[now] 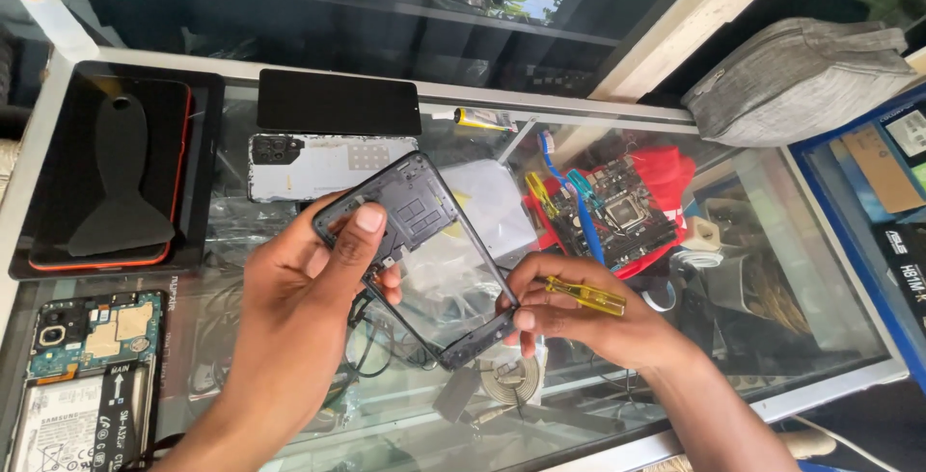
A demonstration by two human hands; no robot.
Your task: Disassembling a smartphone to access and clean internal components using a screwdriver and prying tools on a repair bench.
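Holding the black plastic phone mid-frame (424, 250) above the glass counter (772, 337), left hand (309, 289) gripping its camera end, right hand (579, 313) should keep pinching the lower end, yellow-handled screwdriver (585, 296) tucked clear

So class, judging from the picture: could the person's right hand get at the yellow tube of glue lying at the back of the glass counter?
Probably not straight away: the right hand already holds a yellow screwdriver and steadies the phone frame. The glue tube lies uncovered.

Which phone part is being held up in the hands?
The black phone frame, gripped by the left hand and right hand. The silver back cover and opened phone lie flat on the glass counter.
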